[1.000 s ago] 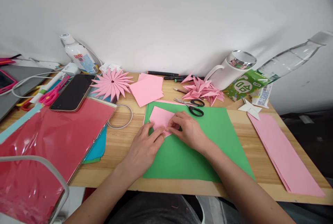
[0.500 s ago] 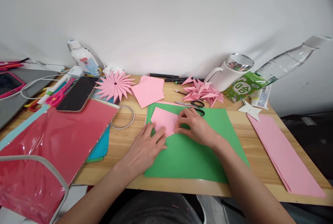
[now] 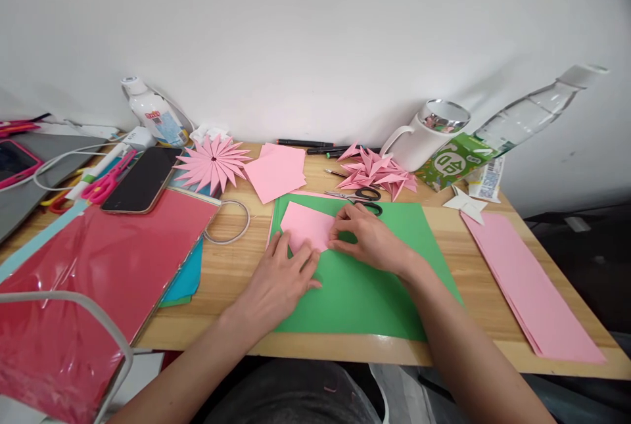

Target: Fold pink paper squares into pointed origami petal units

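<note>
A pink piece of paper [image 3: 306,223] lies on a stack of green sheets [image 3: 367,302]. My left hand [image 3: 280,277] rests on its lower left edge, fingers spread and pressed down. At the paper's right corner, my right hand [image 3: 367,237] pinches the edge between thumb and fingers; part of that corner is hidden behind the fingertips. Black-handled scissors [image 3: 369,194] lie just beyond my right hand. Behind them sits a pile of folded pink paper pieces [image 3: 377,173]. Loose pink squares [image 3: 277,173] and a pink paper star wheel [image 3: 213,160] lie towards the wall.
A white mug [image 3: 421,141], a green box [image 3: 451,161] and a tilted clear bottle [image 3: 535,107] stand at back right. Long pink strips [image 3: 532,289] lie on the right. Leftward are a phone [image 3: 140,181], a tape roll [image 3: 227,238] and a red folder [image 3: 128,266].
The whole view has shifted slightly, so things appear a little further left. My left fingers have slid a little along the paper's lower edge; my right hand keeps its pinch.
</note>
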### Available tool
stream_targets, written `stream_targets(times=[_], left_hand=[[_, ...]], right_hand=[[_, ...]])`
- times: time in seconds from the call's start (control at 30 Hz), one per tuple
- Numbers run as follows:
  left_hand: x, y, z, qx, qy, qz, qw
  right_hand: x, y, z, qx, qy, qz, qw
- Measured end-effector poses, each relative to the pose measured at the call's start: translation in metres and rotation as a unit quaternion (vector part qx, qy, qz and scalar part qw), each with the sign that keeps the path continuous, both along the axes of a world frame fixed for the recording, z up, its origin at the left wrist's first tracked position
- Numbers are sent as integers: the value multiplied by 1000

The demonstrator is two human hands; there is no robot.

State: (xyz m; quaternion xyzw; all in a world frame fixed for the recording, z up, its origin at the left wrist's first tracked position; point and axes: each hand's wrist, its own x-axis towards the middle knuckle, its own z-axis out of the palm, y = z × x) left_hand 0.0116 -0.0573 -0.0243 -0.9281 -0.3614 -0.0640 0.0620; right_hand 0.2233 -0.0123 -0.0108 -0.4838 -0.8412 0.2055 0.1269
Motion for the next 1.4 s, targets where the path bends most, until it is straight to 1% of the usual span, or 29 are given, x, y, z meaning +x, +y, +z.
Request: stream_targets(times=[0.2, 0.5, 0.7, 0.8, 0.9, 0.97, 1.0, 1.03, 1.1, 1.13, 1.2, 1.3, 1.4], left_hand=[[-13, 5, 5, -7, -14, -46, 999], [-21, 11, 12, -36, -62, -105, 992], [-34, 12, 8, -90, -113, -103, 984], [-39, 8, 6, -97, -130, -78, 984], [-40, 4, 6, -82, -132, -60, 986], [-40, 2, 6, -75, -124, -57, 988], [-39, 1, 6, -73, -119, -57, 989], [-39, 1, 6, -70, -115, -57, 989], [-38, 0, 6, -62, -109, -59, 990], [-39, -1, 5, -58, -108, -60, 991], [-40, -2, 5, -51, -113, -63, 990], [-42, -4, 4, -42, -124, -66, 989], [-42, -5, 5, -30, -126, -66, 989]], right_hand=[[0, 0, 0, -3, -8, 0, 1000], [1, 1, -1, -3, -15, 5, 1000], [1, 0, 1, -12, -14, 0, 1000], [3, 0, 1, -24, -2, 1, 1000], [3, 0, 3, -33, 60, -9, 998], [-1, -1, 4, -4, 124, -19, 992], [-4, -2, 5, 21, 152, -15, 988], [-8, -3, 4, 49, 171, 4, 984], [-15, -5, 0, 75, 180, 67, 979], [-18, -6, -3, 77, 167, 106, 977], [-21, -6, -10, 96, 130, 146, 976], [-22, -6, -18, 103, 85, 147, 980], [-20, -5, -19, 98, 83, 139, 982]])
